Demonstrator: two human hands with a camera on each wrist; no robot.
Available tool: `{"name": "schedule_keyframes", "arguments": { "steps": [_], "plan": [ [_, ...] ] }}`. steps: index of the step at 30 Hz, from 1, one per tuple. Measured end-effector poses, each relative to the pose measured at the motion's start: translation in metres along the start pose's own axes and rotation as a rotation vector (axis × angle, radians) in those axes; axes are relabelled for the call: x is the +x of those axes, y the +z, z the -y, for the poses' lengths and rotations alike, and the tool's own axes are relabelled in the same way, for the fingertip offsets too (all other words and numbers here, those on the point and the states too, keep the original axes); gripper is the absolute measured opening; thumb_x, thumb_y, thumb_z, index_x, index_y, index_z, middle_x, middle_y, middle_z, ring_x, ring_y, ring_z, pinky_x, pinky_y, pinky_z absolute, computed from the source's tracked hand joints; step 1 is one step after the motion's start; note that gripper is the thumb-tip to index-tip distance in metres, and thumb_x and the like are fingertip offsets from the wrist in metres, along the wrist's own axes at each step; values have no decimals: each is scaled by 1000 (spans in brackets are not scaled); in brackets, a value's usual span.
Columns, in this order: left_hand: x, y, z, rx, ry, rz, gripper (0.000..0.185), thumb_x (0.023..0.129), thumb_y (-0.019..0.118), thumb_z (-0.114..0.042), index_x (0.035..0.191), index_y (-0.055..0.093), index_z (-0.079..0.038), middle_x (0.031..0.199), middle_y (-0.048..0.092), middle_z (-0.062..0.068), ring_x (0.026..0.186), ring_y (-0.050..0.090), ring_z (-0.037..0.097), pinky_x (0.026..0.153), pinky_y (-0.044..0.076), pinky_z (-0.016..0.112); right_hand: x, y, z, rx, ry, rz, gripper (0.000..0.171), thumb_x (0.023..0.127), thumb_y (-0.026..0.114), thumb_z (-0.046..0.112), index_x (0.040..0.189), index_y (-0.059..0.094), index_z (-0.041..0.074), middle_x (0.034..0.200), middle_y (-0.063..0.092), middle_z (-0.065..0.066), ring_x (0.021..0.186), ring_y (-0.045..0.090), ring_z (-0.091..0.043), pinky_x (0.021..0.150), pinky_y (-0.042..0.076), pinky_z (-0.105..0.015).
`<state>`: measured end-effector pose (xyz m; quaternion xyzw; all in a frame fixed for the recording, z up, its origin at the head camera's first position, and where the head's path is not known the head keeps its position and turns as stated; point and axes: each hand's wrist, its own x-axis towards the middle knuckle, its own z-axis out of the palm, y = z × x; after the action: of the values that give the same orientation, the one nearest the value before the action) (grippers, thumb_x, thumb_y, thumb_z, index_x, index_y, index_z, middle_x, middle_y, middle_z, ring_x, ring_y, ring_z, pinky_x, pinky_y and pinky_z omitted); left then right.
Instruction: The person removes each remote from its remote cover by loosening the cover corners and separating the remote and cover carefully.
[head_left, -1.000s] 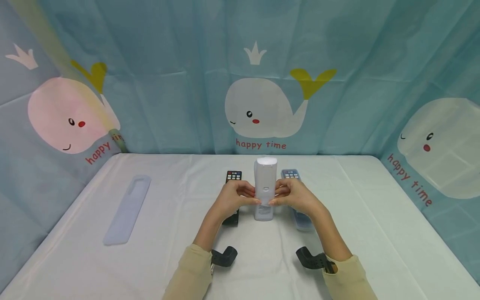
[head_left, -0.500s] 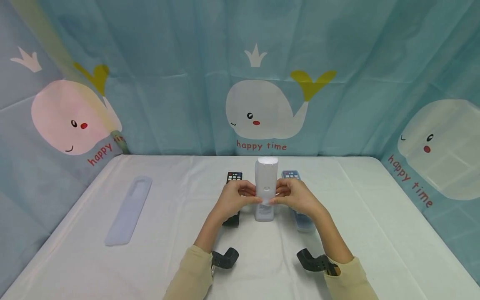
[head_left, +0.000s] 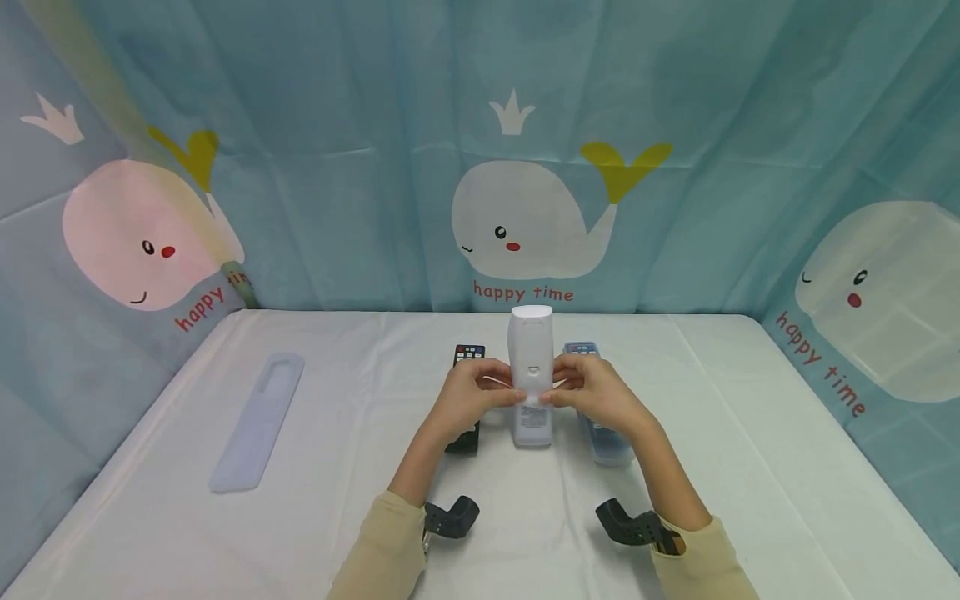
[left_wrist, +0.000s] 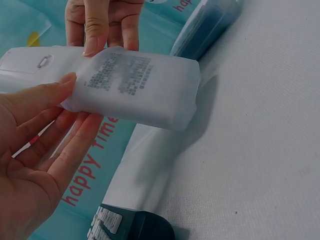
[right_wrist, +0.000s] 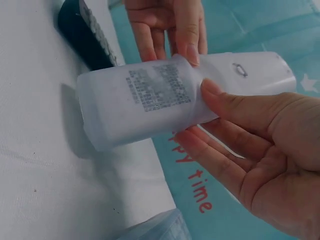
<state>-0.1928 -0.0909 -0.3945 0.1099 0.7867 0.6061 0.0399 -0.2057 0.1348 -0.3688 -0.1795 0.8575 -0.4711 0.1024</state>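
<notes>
A white remote control [head_left: 531, 337], its back toward me, stands nearly upright above the table. Over its lower part sits a translucent sleeve [right_wrist: 115, 105], through which a printed label shows; the upper back with its small latch [left_wrist: 44, 62] is uncovered. My left hand [head_left: 468, 398] pinches the left side of the sleeve's edge between thumb and fingers. On the opposite side my right hand [head_left: 597, 393] does the same, both thumbs on the back near that edge. The remote's front is hidden.
Behind my left hand lies a black remote [head_left: 469, 353], partly covered. Another remote in a clear bluish sleeve [head_left: 609, 446] lies behind my right hand. A flat translucent sleeve [head_left: 257, 425] rests on the white tablecloth [head_left: 337, 467] at left. A whale-printed curtain [head_left: 337, 225] stands behind.
The white remote's top has risen a little and its lower end shows slightly lower, so more of the back is seen. Both hands keep their grip and have shifted slightly upward.
</notes>
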Motion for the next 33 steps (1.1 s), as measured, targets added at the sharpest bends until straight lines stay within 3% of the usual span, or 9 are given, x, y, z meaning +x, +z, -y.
{"name": "schedule_keyframes", "arguments": {
  "steps": [16, 26, 33],
  "plan": [
    [0, 1, -2, -104, -30, -1, 29, 93, 79, -1, 119, 71, 8, 117, 72, 21, 94, 77, 28, 83, 65, 37, 0, -1, 2, 102, 55, -12, 41, 94, 78, 5, 128, 64, -12, 122, 72, -26, 107, 75, -34, 86, 65, -39],
    [0, 2, -6, -113, -47, 5, 30, 94, 78, -3, 120, 70, 8, 116, 71, 21, 98, 76, 28, 83, 65, 38, 0, -2, -1, 138, 36, -8, 32, 109, 60, 15, 126, 65, -12, 116, 73, -24, 101, 75, -30, 84, 65, -38],
    [0, 2, -6, -110, -45, 5, 29, 93, 78, -2, 119, 70, 8, 115, 71, 21, 96, 76, 28, 82, 66, 38, 1, -3, -2, 148, 17, -2, 35, 111, 57, 18, 125, 65, -13, 114, 73, -24, 100, 75, -29, 83, 66, -38]
  ]
}}
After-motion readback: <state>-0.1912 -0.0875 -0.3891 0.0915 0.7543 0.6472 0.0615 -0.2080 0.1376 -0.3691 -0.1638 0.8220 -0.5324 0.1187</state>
